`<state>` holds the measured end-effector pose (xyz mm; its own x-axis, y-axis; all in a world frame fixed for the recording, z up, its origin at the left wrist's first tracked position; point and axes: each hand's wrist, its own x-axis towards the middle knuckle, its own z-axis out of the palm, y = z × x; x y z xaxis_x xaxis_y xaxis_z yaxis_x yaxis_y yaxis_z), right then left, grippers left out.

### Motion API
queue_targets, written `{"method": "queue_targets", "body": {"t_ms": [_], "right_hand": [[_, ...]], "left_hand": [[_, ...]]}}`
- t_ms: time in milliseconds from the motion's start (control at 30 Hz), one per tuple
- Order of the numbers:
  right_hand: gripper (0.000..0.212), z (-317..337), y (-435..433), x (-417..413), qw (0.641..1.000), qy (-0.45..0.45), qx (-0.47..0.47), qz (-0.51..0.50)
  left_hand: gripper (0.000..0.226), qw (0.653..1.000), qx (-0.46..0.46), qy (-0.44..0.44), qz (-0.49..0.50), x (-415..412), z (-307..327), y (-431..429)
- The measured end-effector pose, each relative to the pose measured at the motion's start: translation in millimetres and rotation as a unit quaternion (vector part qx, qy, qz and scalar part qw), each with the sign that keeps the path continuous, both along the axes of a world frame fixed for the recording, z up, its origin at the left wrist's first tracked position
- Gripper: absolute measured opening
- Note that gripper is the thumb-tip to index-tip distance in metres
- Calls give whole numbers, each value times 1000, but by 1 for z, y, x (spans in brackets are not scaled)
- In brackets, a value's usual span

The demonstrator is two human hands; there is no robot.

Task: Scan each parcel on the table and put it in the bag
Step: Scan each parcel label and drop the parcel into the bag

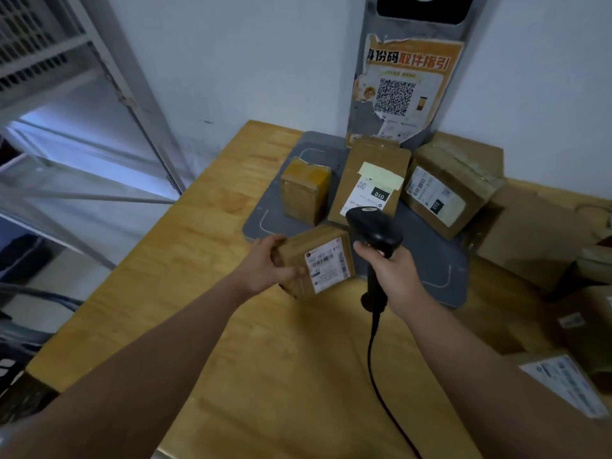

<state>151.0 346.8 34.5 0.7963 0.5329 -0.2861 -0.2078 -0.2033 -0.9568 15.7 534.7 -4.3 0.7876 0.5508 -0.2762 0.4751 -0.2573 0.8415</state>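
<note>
My left hand (268, 263) grips a small cardboard parcel (318, 260) by its left side, tilted so its white label faces me, just above the wooden table (198, 309). My right hand (394, 270) holds a black corded barcode scanner (374, 230) by the handle, its head right beside the parcel. On the grey platform (427, 260) behind stand a small taped box (304, 190), a flat labelled parcel (371, 183) and a larger labelled box (443, 190). No bag is in view.
More cardboard boxes (536, 236) pile up at the table's right edge, one with a label (566, 382) near my right arm. A grey post with an orange QR poster (404, 84) rises behind the platform. Metal shelving (82, 127) stands to the left. The scanner cable (381, 392) trails toward me.
</note>
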Motion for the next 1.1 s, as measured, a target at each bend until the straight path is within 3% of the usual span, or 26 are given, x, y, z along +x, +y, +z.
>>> {"method": "queue_targets", "body": {"t_ms": [67,233,300,433,600,767,867,1100], "right_hand": [[4,3,-19,-6,999,37,18,-8],[11,6,-64,-23,993,91,54,-52],[8,6,-80,-28,991,100,68,-59],[15,7,-109,-31,995,68,60,-37],[19,11,-141,-36,989,-122,-83,19],[39,3,-156,-62,987,-110,-107,56],[37,-4,-159,-72,990,-72,-103,55],[29,-4,-161,-73,982,-95,-145,69]], "left_hand": [[77,994,-83,-40,52,-4,8,-28],[92,964,-182,-116,157,-4,18,-88],[71,959,-208,-126,142,-5,19,-107],[44,967,-208,-91,116,-10,19,-129],[46,964,-192,-51,174,-14,12,-137],[52,956,-225,-38,186,-25,-2,-145],[64,950,-226,-43,211,-29,-8,-147],[62,951,-208,-51,223,-29,-10,-143]]}}
